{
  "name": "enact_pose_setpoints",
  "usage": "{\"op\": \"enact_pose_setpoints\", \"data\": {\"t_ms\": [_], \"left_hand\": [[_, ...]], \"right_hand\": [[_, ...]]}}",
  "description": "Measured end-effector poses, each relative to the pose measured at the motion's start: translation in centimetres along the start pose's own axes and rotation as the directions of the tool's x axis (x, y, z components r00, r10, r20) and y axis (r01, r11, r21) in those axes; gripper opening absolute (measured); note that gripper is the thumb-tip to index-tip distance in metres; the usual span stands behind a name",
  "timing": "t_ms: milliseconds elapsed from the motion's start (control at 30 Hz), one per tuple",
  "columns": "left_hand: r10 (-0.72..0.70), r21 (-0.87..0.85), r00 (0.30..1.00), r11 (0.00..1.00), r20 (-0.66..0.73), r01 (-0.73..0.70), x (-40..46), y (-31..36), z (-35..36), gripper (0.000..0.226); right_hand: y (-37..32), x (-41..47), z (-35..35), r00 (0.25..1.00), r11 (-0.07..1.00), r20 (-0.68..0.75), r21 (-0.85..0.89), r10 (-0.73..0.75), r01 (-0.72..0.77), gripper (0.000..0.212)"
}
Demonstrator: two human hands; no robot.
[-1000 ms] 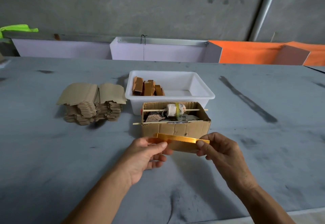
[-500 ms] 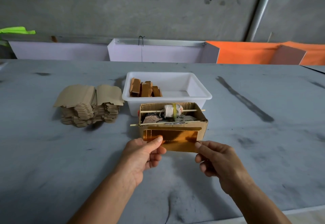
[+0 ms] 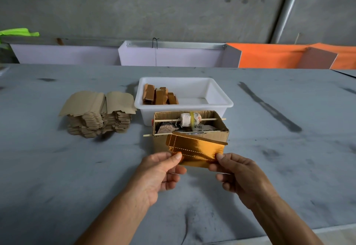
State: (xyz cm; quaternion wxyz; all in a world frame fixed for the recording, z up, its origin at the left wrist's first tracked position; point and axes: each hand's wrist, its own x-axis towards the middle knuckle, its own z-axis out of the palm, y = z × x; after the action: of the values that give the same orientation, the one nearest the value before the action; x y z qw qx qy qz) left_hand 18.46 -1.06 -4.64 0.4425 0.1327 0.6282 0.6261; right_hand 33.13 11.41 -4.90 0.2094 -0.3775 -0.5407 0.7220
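Behind the hands, near the middle of the grey table (image 3: 57, 177), a white plastic tub (image 3: 221, 103) holds folded brown card pieces (image 3: 159, 97) standing on edge at its left end. Just in front of it sits an open cardboard box (image 3: 159, 145). Two thin wooden sticks (image 3: 165, 120) run across the box's top, and a cloth-wrapped roll (image 3: 189, 119) with a yellow band is threaded on the far one. Grey and brownish lumps lie beneath it, too unclear to name.

Against the box's front wall, raised off the table, is the gold card blank (image 3: 196, 151). It is shiny and mirror-like, crossed by pale dashed score lines, with a narrow flap bent over along its top edge that shows a dull brown back. The left hand (image 3: 158, 173) pinches its lower left corner between thumb and curled fingers. The right hand (image 3: 240, 175) pinches the lower right corner the same way.

A stack of flat brown blanks (image 3: 98, 114) stands left of the tub, well apart from the hands. Grey tabletop spreads wide on both sides of the forearms, and the table's near edge cuts across the lower right corner.
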Motion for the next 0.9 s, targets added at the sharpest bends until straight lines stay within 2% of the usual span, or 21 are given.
{"op": "enact_pose_setpoints", "data": {"t_ms": [433, 633, 800, 900], "left_hand": [[-0.032, -0.056, 0.999, 0.998, 0.034, 0.034, -0.4, 0.0, -0.3, 0.009], [-0.025, -0.139, 1.000, 0.990, 0.017, 0.028, -0.1, -0.1, 0.2, 0.006], [0.058, -0.114, 0.991, 0.991, -0.124, -0.072, 0.7, -1.0, 0.5, 0.010], [0.168, -0.016, 0.963, 0.984, -0.209, -0.176, 0.8, -1.5, 0.6, 0.009]], "right_hand": [[-0.1, -0.3, 0.6, 1.000, 0.996, -0.016, -0.086, -0.007, 0.006, 0.020], [0.1, -0.5, 0.8, 0.999, 0.996, -0.050, -0.090, -0.003, -0.002, 0.019], [0.3, -0.3, 1.5, 0.996, 0.999, -0.092, -0.037, -0.002, -0.001, 0.015], [0.7, -0.3, 1.9, 0.996, 0.999, -0.095, 0.051, 0.000, 0.005, 0.017]]}}
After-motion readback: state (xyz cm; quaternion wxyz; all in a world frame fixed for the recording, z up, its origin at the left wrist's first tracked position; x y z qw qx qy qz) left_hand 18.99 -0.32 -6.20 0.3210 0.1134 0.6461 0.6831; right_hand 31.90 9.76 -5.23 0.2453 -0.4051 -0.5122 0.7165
